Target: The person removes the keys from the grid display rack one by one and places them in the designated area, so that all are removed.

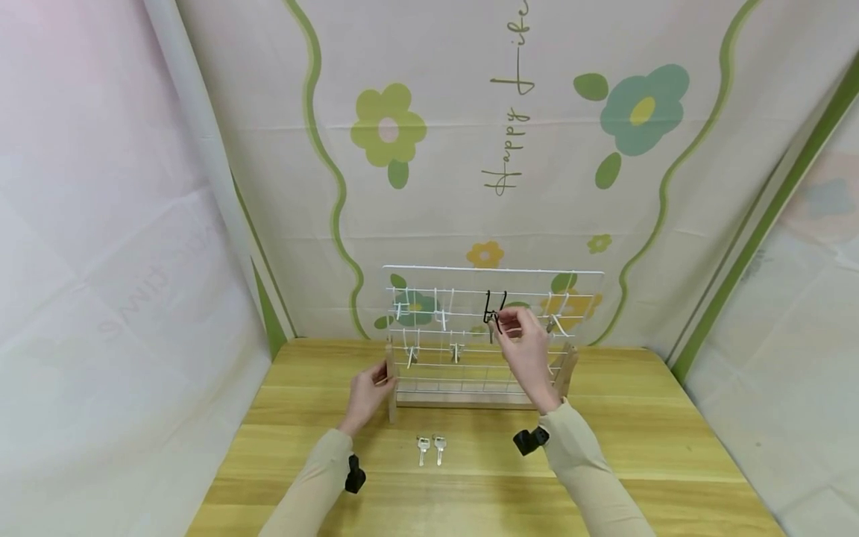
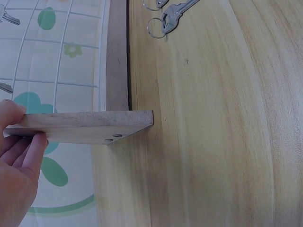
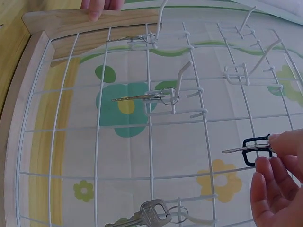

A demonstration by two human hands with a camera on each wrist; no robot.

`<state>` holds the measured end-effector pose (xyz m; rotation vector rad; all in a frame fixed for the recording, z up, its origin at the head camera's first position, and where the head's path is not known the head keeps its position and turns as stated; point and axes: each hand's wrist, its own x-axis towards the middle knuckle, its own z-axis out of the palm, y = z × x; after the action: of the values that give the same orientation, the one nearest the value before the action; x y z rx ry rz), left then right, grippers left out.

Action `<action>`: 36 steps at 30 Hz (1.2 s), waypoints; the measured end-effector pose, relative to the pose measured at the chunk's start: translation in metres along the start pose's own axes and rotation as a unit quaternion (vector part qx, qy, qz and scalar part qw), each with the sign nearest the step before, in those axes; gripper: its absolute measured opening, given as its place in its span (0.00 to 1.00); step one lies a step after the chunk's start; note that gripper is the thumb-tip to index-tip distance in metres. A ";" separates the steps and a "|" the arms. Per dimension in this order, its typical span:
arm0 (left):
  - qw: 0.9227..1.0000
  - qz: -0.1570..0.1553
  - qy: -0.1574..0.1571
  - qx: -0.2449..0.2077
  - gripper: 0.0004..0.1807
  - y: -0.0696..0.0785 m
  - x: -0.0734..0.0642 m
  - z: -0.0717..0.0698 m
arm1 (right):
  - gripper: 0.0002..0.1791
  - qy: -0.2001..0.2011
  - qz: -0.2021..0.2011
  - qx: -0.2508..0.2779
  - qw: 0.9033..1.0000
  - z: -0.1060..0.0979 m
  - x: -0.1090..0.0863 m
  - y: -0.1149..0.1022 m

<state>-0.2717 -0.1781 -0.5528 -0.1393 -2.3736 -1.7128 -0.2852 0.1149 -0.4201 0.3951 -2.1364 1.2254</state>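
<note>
My left hand [image 1: 367, 391] grips the wooden side leg [image 2: 85, 122] of a white wire grid rack [image 1: 496, 268], thumb on one face and fingers on the other. At the rack's upper right of centre, my right hand [image 1: 526, 350] is at a black double-wire hook [image 3: 245, 156], pinching at the ring end of a silver key [image 3: 232, 151]. The key's blade points down across the hook; its ring is mostly hidden by the fingers. White hooks nearby carry other keys, among them one silver key [image 3: 154, 215] below in the right wrist view.
Two loose keys with rings, a left key [image 1: 423, 446] and a right key [image 1: 440, 447], lie on the wooden table [image 1: 470, 500] before the rack. Several white hooks project from the grid, one bare hook [image 3: 236, 73] among them. A patterned cloth [image 1: 429, 216] hangs behind.
</note>
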 end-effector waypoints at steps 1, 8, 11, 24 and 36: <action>1.000 -0.001 0.000 0.001 0.26 0.000 0.000 0.000 | 0.09 -0.001 0.003 -0.001 1.000 0.000 0.000 0.000; 1.000 0.002 -0.003 0.007 0.25 0.001 0.000 -0.001 | 0.06 0.005 -0.015 -0.010 1.000 0.000 0.000 -0.002; 1.000 0.007 -0.004 0.008 0.25 0.002 0.000 -0.001 | 0.05 0.005 -0.022 -0.011 1.000 -0.002 -0.001 -0.003; 1.000 0.006 -0.003 0.012 0.25 0.001 -0.002 0.000 | 0.04 -0.010 -0.018 0.020 1.000 -0.016 -0.013 -0.013; 1.000 0.007 -0.004 0.012 0.25 0.002 -0.002 0.000 | 0.04 -0.009 -0.008 0.046 0.999 -0.029 -0.022 -0.022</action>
<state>-0.2690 -0.1776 -0.5511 -0.1599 -2.3924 -1.6801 -0.2459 0.1272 -0.4092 0.4644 -2.0935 1.3192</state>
